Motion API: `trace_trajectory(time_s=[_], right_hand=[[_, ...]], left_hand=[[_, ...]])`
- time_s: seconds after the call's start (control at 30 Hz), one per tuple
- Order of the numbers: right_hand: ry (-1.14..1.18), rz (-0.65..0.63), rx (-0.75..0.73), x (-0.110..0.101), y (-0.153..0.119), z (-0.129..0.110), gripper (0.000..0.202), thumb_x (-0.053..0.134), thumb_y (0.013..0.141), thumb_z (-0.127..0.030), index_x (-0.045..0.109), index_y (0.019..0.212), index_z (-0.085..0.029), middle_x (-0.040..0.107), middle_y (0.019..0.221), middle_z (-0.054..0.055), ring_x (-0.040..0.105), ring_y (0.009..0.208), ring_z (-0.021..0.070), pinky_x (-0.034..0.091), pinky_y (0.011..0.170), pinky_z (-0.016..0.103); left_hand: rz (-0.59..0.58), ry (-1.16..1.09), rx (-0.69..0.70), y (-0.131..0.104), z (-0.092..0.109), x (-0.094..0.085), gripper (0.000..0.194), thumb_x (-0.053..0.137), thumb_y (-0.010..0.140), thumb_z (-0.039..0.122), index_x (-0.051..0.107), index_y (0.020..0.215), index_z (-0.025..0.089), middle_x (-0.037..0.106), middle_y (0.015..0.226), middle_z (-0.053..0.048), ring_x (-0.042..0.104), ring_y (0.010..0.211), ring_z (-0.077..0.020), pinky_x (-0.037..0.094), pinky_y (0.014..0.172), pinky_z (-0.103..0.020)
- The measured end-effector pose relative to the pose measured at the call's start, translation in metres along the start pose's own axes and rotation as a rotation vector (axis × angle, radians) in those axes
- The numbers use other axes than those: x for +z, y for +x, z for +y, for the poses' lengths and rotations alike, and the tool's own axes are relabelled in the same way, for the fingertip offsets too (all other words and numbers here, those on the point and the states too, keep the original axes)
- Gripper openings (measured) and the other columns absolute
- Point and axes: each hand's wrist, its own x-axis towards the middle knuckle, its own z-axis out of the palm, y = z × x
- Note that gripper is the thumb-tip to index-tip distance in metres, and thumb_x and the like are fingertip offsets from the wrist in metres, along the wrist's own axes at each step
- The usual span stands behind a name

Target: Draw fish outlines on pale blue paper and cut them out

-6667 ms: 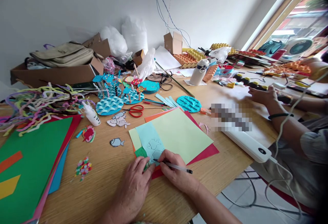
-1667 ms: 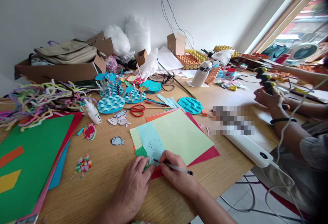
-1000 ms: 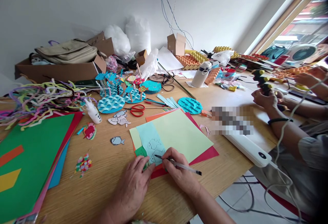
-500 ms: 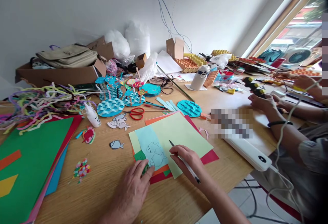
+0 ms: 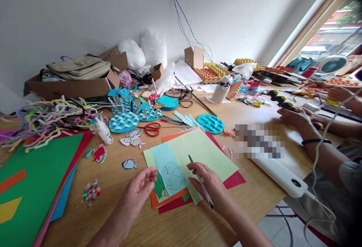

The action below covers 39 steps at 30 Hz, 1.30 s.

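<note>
My right hand (image 5: 215, 188) holds a pen (image 5: 204, 189) with its dark tip pointing up and away, above a pale yellow-green sheet (image 5: 206, 149). My left hand (image 5: 138, 190) is raised beside the stack's left edge, fingers loosely bent, nothing visible in it. On the stack lies a light blue paper strip (image 5: 161, 155) with two fish outlines drawn on it. Green, orange and red sheets show underneath. Left of the stack lie a grey fish cutout (image 5: 130, 164) and several overlapping white fish cutouts (image 5: 132, 138).
Red-handled scissors (image 5: 152, 129), a glue bottle (image 5: 104, 132) and blue wavy discs (image 5: 123, 121) lie beyond the stack. Coloured sheets (image 5: 51, 164) cover the left side. At right are a white power strip (image 5: 278, 175) and another person's hands (image 5: 294, 118).
My left hand has lifted off the stack's lower left corner and drawn back, its fingers now curled upward. My right hand keeps the pen. The view has shifted slightly.
</note>
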Motion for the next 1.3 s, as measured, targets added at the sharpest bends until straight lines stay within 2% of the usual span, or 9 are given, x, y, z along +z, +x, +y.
trace_trajectory(time_s=[0.1, 0.17, 0.33, 0.47, 0.57, 0.7, 0.9, 1.03, 1.3], right_hand=[[0.005, -0.013, 0.008, -0.002, 0.005, 0.006, 0.035, 0.037, 0.083, -0.010, 0.054, 0.112, -0.019, 0.061, 0.109, 0.011, 0.060, 0.095, 0.0210, 0.048, 0.081, 0.036], [0.036, -0.059, 0.003, -0.006, 0.010, 0.007, 0.041, 0.034, 0.082, -0.009, 0.054, 0.116, -0.018, 0.060, 0.112, 0.012, 0.061, 0.092, 0.0200, 0.049, 0.079, 0.035], [0.173, -0.120, -0.005, -0.019, 0.028, -0.001, 0.037, 0.031, 0.084, -0.014, 0.061, 0.107, -0.015, 0.065, 0.089, 0.009, 0.062, 0.075, 0.0157, 0.050, 0.067, 0.026], [0.070, -0.073, 0.004, -0.014, 0.045, 0.004, 0.034, 0.034, 0.079, -0.014, 0.064, 0.096, -0.017, 0.067, 0.090, 0.008, 0.063, 0.074, 0.0172, 0.050, 0.068, 0.028], [0.001, -0.052, -0.007, -0.004, 0.055, 0.018, 0.041, 0.034, 0.077, -0.013, 0.062, 0.105, -0.020, 0.067, 0.098, 0.008, 0.064, 0.085, 0.0188, 0.050, 0.073, 0.030], [-0.088, -0.057, 0.071, 0.009, 0.064, 0.039, 0.051, 0.036, 0.074, -0.015, 0.052, 0.121, -0.020, 0.068, 0.099, 0.008, 0.065, 0.084, 0.0202, 0.051, 0.070, 0.031], [-0.230, -0.034, 0.095, 0.023, 0.067, 0.056, 0.048, 0.037, 0.075, -0.019, 0.052, 0.120, -0.023, 0.064, 0.107, 0.009, 0.064, 0.086, 0.0226, 0.051, 0.067, 0.033], [-0.253, 0.008, 0.081, 0.027, 0.063, 0.053, 0.043, 0.037, 0.079, -0.025, 0.052, 0.119, -0.023, 0.064, 0.102, 0.008, 0.064, 0.081, 0.0217, 0.051, 0.064, 0.032], [-0.214, 0.006, 0.087, 0.025, 0.060, 0.046, 0.044, 0.040, 0.075, -0.018, 0.051, 0.118, -0.021, 0.062, 0.101, 0.007, 0.061, 0.078, 0.0192, 0.049, 0.069, 0.032]], left_hand=[[-0.155, 0.095, -0.051, -0.009, -0.001, 0.008, 0.021, 0.055, 0.071, 0.028, 0.063, 0.087, 0.017, 0.059, 0.057, 0.002, 0.057, 0.057, -0.0140, 0.046, 0.058, -0.024], [-0.198, 0.257, -0.013, -0.017, -0.002, 0.010, 0.020, 0.047, 0.076, 0.023, 0.064, 0.087, 0.018, 0.051, 0.048, 0.005, 0.051, 0.048, -0.0119, 0.042, 0.053, -0.022], [-0.234, 0.629, 0.266, -0.027, 0.002, 0.006, 0.037, 0.035, 0.074, 0.003, 0.063, 0.091, 0.020, 0.057, 0.062, 0.001, 0.055, 0.057, -0.0117, 0.042, 0.059, -0.020], [-0.264, 0.735, 0.328, -0.027, 0.004, 0.004, 0.049, 0.034, 0.064, -0.006, 0.061, 0.095, 0.020, 0.062, 0.086, -0.004, 0.060, 0.076, -0.0135, 0.045, 0.068, -0.020], [-0.244, 0.807, 0.348, -0.027, 0.005, 0.002, 0.048, 0.035, 0.065, -0.006, 0.061, 0.096, 0.019, 0.062, 0.088, -0.005, 0.059, 0.080, -0.0150, 0.045, 0.070, -0.021], [-0.198, 0.885, 0.421, -0.026, 0.003, -0.001, 0.043, 0.037, 0.067, -0.004, 0.060, 0.095, 0.019, 0.061, 0.083, -0.005, 0.058, 0.075, -0.0157, 0.046, 0.066, -0.021], [-0.156, 0.909, 0.443, -0.023, 0.002, -0.001, 0.044, 0.039, 0.063, -0.005, 0.059, 0.094, 0.019, 0.060, 0.082, -0.004, 0.058, 0.075, -0.0163, 0.046, 0.066, -0.023], [-0.164, 0.900, 0.419, -0.020, -0.001, 0.002, 0.042, 0.040, 0.065, -0.005, 0.058, 0.093, 0.020, 0.059, 0.082, -0.003, 0.057, 0.076, -0.0162, 0.046, 0.068, -0.023], [-0.174, 0.963, 0.361, -0.023, -0.007, 0.000, 0.043, 0.037, 0.067, -0.008, 0.058, 0.091, 0.021, 0.059, 0.083, -0.002, 0.057, 0.075, -0.0148, 0.046, 0.068, -0.021]])
